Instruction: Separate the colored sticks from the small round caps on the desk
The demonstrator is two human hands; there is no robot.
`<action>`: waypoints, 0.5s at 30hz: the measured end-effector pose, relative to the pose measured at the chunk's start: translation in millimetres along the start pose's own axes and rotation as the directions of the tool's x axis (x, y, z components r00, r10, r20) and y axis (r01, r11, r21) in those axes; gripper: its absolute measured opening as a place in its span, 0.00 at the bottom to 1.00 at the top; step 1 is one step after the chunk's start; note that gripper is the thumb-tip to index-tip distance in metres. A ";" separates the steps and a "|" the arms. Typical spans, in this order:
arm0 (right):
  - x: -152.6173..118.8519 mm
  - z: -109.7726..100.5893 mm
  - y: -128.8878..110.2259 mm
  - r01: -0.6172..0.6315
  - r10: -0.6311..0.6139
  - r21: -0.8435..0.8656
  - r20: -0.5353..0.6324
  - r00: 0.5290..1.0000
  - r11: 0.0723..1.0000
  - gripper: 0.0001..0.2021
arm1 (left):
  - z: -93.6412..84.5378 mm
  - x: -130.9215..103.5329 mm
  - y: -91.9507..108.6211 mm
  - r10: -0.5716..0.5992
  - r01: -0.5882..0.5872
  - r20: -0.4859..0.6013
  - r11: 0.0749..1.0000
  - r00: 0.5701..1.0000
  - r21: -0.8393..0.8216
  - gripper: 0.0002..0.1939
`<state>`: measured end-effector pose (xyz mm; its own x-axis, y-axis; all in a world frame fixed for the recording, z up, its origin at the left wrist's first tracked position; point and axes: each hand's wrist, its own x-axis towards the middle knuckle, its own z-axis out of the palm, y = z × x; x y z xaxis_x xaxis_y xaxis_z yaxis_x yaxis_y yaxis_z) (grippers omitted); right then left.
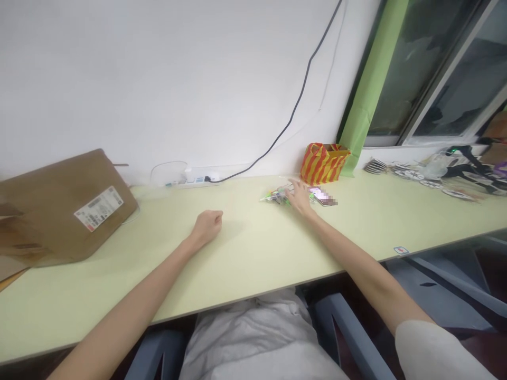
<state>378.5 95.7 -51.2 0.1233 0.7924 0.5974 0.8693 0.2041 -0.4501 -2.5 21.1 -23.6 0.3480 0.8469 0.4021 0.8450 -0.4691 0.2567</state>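
Observation:
My left hand (207, 226) rests on the pale yellow-green table in a loose fist, and nothing shows in its fingers. Farther back and to the right, my right hand (300, 198) reaches over a clear plastic bag (277, 194) of small colourful pieces. Its fingers are spread and bent at the bag's right side, covering part of it. Whether they press on the plastic is hard to make out. Just right of that hand lies a phone (324, 196) with a lit screen, partly blurred.
A cardboard box (65, 208) with a white label stands at left. Behind my right hand is a red-and-yellow striped bag (325, 162). A power strip (196, 176) with a black cable (291, 119) sits against the wall. Striped discs (407, 171) and dark items lie far right.

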 end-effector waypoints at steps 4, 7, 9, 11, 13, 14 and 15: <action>-5.6 17.6 -22.1 0.056 -0.048 -0.074 0.111 0.993 0.996 0.34 | 2.6 -2.4 2.5 0.026 -0.031 0.075 0.997 0.997 0.071 0.10; -9.0 20.9 -23.5 0.057 -0.042 -0.093 0.150 0.988 0.994 0.25 | 4.9 -4.1 6.8 0.043 -0.060 0.143 0.992 0.989 0.114 0.10; -9.5 18.3 -20.0 0.058 -0.038 -0.106 0.173 0.984 0.993 0.18 | 6.3 -4.4 9.8 0.050 -0.076 0.183 0.988 0.982 0.138 0.09; -9.5 14.0 -16.2 0.081 -0.057 -0.123 0.191 0.980 0.989 0.17 | 7.1 -4.1 12.5 0.054 -0.088 0.215 0.984 0.975 0.155 0.09; -9.7 10.2 -14.1 0.101 -0.073 -0.146 0.181 0.981 0.984 0.17 | 6.9 -3.8 14.4 0.057 -0.098 0.237 0.981 0.970 0.165 0.09; -9.8 8.9 -14.1 0.104 -0.077 -0.154 0.167 0.983 0.983 0.17 | 6.6 -3.8 14.9 0.058 -0.101 0.245 0.981 0.968 0.168 0.09; -9.9 8.0 -14.9 0.104 -0.080 -0.159 0.151 0.985 0.982 0.18 | 6.2 -3.8 15.2 0.058 -0.102 0.251 0.980 0.966 0.169 0.09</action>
<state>360.5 89.4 -55.7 -0.0200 0.8513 0.5243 0.9424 0.1912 -0.2744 11.5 12.4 -26.7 0.4867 0.8542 0.1828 0.8614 -0.5041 0.0621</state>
